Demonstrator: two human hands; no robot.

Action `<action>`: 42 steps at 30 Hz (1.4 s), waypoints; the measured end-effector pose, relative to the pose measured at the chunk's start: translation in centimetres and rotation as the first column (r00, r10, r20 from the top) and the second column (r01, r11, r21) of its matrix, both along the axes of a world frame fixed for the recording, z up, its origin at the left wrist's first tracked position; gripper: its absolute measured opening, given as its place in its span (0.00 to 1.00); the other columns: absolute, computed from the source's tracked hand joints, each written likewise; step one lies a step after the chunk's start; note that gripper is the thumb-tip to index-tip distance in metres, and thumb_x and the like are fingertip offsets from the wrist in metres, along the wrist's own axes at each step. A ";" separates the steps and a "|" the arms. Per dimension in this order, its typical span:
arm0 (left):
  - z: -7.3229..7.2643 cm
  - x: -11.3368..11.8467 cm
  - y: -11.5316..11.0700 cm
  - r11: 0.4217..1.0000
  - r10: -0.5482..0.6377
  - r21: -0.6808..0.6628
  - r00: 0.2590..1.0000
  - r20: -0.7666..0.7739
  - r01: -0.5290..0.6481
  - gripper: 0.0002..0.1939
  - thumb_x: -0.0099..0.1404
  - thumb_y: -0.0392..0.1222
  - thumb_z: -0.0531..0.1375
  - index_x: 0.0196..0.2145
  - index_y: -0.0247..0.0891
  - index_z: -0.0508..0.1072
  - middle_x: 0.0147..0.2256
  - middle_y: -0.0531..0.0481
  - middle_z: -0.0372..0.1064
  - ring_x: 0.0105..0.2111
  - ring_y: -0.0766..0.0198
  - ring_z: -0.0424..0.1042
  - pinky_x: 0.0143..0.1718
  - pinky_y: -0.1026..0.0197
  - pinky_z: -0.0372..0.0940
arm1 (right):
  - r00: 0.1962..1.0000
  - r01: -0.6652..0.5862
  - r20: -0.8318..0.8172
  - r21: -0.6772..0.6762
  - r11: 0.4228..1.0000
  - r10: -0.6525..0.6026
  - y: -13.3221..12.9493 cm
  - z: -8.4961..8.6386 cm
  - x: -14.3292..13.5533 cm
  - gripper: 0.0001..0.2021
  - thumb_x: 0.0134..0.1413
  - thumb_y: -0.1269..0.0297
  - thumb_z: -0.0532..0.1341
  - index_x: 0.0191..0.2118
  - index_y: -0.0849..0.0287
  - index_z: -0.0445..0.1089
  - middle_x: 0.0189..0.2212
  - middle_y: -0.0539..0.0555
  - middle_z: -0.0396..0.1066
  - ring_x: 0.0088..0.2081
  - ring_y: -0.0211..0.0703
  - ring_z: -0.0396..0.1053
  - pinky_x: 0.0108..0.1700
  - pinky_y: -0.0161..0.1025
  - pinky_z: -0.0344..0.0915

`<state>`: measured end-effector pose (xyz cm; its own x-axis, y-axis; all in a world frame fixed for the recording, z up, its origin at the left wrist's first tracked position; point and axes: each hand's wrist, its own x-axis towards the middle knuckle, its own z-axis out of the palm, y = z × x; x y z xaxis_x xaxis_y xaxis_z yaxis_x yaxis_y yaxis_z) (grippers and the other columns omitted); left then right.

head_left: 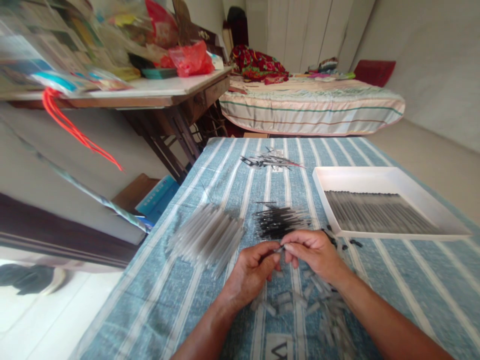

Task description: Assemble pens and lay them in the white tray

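Note:
My left hand (252, 272) and my right hand (313, 252) meet at the middle of the striped cloth, fingertips almost touching. Between them is a small dark piece (280, 248), pinched by the fingers of both; its shape is too small to tell. Just beyond the hands lies a pile of thin black rods (279, 221). Left of it spreads a bundle of translucent grey tubes (210, 235). Short translucent caps (285, 301) are scattered below and between my forearms. A few small black pieces (355, 243) lie right of my right hand.
A white tray (405, 234) with a row of grey tubes stands at the right. Thin dark and red-tipped pieces (273, 160) lie near the far edge of the striped cloth (157, 280). A cluttered desk (180, 87) stands at the left, a bed (311, 107) behind.

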<state>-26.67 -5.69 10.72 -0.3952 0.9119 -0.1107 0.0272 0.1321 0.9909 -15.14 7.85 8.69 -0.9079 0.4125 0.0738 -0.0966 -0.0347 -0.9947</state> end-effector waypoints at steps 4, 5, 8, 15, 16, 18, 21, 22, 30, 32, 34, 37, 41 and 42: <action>0.2 0.1 0.1 1.000 0.018 0.004 1.000 -0.019 -0.018 0.10 0.60 0.41 0.58 0.37 0.38 0.77 0.21 0.53 0.65 0.18 0.70 0.60 0.19 0.68 0.56 | 0.999 0.026 0.039 0.245 0.969 -0.037 0.6 0.4 0.3 0.08 0.52 0.63 0.60 0.36 0.60 0.74 0.21 0.49 0.72 0.20 0.34 0.67 0.25 0.32 0.63; 0.2 0.2 0.1 1.000 0.013 -0.003 1.000 -0.027 -0.013 0.10 0.60 0.41 0.58 0.36 0.37 0.77 0.21 0.53 0.65 0.18 0.70 0.60 0.19 0.68 0.56 | 0.998 0.020 0.052 0.297 0.955 -0.037 0.7 0.5 0.4 0.07 0.52 0.64 0.61 0.36 0.59 0.74 0.22 0.49 0.72 0.21 0.35 0.67 0.25 0.32 0.64; 0.2 0.2 0.0 0.999 -0.013 -0.031 0.997 -0.077 0.011 0.10 0.60 0.41 0.57 0.36 0.37 0.77 0.21 0.53 0.66 0.19 0.69 0.61 0.20 0.67 0.57 | 0.997 -0.012 0.077 0.415 0.910 -0.022 1.0 0.6 0.5 0.06 0.51 0.65 0.61 0.33 0.59 0.74 0.20 0.49 0.71 0.21 0.35 0.67 0.26 0.31 0.63; 0.1 -0.1 -0.1 0.997 -0.074 -0.028 0.972 -0.224 0.070 0.10 0.62 0.39 0.55 0.34 0.37 0.76 0.23 0.52 0.67 0.22 0.67 0.63 0.21 0.68 0.58 | 0.991 -0.088 0.135 0.528 0.845 0.019 0.9 1.0 0.2 0.12 0.55 0.62 0.57 0.26 0.61 0.72 0.17 0.47 0.66 0.20 0.33 0.62 0.24 0.30 0.57; 0.1 -0.1 -0.1 0.997 -0.082 -0.029 0.969 -0.233 0.077 0.10 0.62 0.39 0.55 0.34 0.37 0.76 0.23 0.52 0.67 0.22 0.66 0.63 0.21 0.68 0.58 | 0.990 -0.087 0.141 0.552 0.829 0.010 0.9 1.0 0.2 0.13 0.56 0.62 0.56 0.24 0.61 0.70 0.16 0.47 0.64 0.20 0.32 0.60 0.23 0.30 0.56; 0.1 0.0 0.0 0.996 -0.091 -0.031 0.965 -0.245 0.086 0.10 0.62 0.39 0.55 0.35 0.37 0.76 0.23 0.52 0.68 0.23 0.66 0.64 0.22 0.68 0.58 | 0.989 -0.084 0.151 0.589 0.803 -0.007 1.0 1.1 0.2 0.18 0.57 0.60 0.55 0.20 0.61 0.68 0.14 0.46 0.61 0.19 0.32 0.58 0.23 0.30 0.54; 0.0 0.0 0.0 0.997 -0.081 -0.031 0.966 -0.244 0.075 0.10 0.62 0.39 0.55 0.35 0.38 0.76 0.24 0.52 0.69 0.23 0.66 0.64 0.23 0.67 0.59 | 0.988 -0.071 0.153 0.562 0.824 -0.019 1.3 1.0 0.4 0.15 0.56 0.57 0.56 0.25 0.61 0.70 0.16 0.46 0.63 0.20 0.33 0.58 0.24 0.30 0.55; 0.0 0.0 0.0 0.997 -0.074 -0.035 0.967 -0.244 0.067 0.10 0.62 0.39 0.55 0.35 0.37 0.76 0.24 0.52 0.69 0.23 0.66 0.64 0.23 0.67 0.59 | 0.988 -0.060 0.150 0.535 0.843 -0.025 1.3 1.0 0.4 0.13 0.55 0.57 0.57 0.30 0.61 0.71 0.18 0.47 0.65 0.21 0.33 0.60 0.25 0.31 0.56; 0.0 0.1 -0.1 0.995 -0.087 -0.072 0.957 -0.278 0.069 0.09 0.62 0.38 0.54 0.34 0.37 0.75 0.24 0.52 0.68 0.22 0.67 0.64 0.24 0.66 0.59 | 0.986 -0.068 0.165 0.540 0.839 -0.026 0.8 0.9 0.3 0.19 0.58 0.58 0.54 0.18 0.61 0.64 0.14 0.46 0.60 0.18 0.31 0.57 0.23 0.30 0.53; 0.0 0.1 -0.1 0.995 -0.082 -0.079 0.956 -0.281 0.063 0.09 0.63 0.39 0.54 0.34 0.37 0.74 0.24 0.52 0.67 0.23 0.67 0.64 0.25 0.66 0.59 | 0.984 -0.058 0.174 0.521 0.852 -0.040 0.8 0.9 0.3 0.16 0.56 0.57 0.56 0.21 0.61 0.66 0.14 0.46 0.60 0.18 0.31 0.56 0.21 0.30 0.51; 0.0 0.1 -0.1 0.994 -0.085 -0.088 0.954 -0.287 0.062 0.09 0.63 0.40 0.54 0.34 0.37 0.74 0.25 0.53 0.67 0.23 0.67 0.64 0.26 0.66 0.59 | 0.984 -0.062 0.179 0.474 0.878 -0.026 0.9 1.0 0.3 0.11 0.54 0.59 0.58 0.28 0.61 0.69 0.16 0.45 0.63 0.19 0.32 0.57 0.22 0.29 0.53; 0.0 0.1 -0.1 0.992 -0.104 -0.094 0.949 -0.297 0.079 0.09 0.63 0.39 0.53 0.34 0.37 0.74 0.26 0.52 0.68 0.24 0.67 0.64 0.26 0.66 0.59 | 0.981 -0.087 0.193 0.468 0.879 -0.006 1.0 1.0 0.4 0.14 0.56 0.59 0.56 0.23 0.61 0.66 0.15 0.46 0.63 0.19 0.31 0.59 0.23 0.29 0.54; 0.0 0.1 -0.1 0.993 -0.098 -0.092 0.950 -0.297 0.073 0.09 0.63 0.38 0.53 0.35 0.37 0.73 0.26 0.53 0.68 0.25 0.67 0.65 0.27 0.66 0.59 | 0.980 -0.081 0.197 0.507 0.858 -0.024 0.9 1.1 0.4 0.16 0.56 0.58 0.56 0.21 0.61 0.66 0.14 0.45 0.59 0.18 0.31 0.57 0.22 0.30 0.52; 0.0 0.1 -0.1 0.993 -0.100 -0.094 0.950 -0.297 0.075 0.09 0.63 0.38 0.53 0.34 0.36 0.73 0.26 0.53 0.68 0.25 0.67 0.65 0.28 0.66 0.59 | 0.981 -0.083 0.192 0.499 0.862 -0.016 0.9 1.1 0.3 0.14 0.55 0.58 0.57 0.24 0.61 0.67 0.15 0.45 0.60 0.19 0.31 0.57 0.22 0.29 0.52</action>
<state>-26.56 -5.80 10.77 -0.3403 0.9374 -0.0736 0.3372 0.1947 0.9211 -14.80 8.71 9.81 -0.9381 0.3333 0.0943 0.0807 0.4750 -0.8763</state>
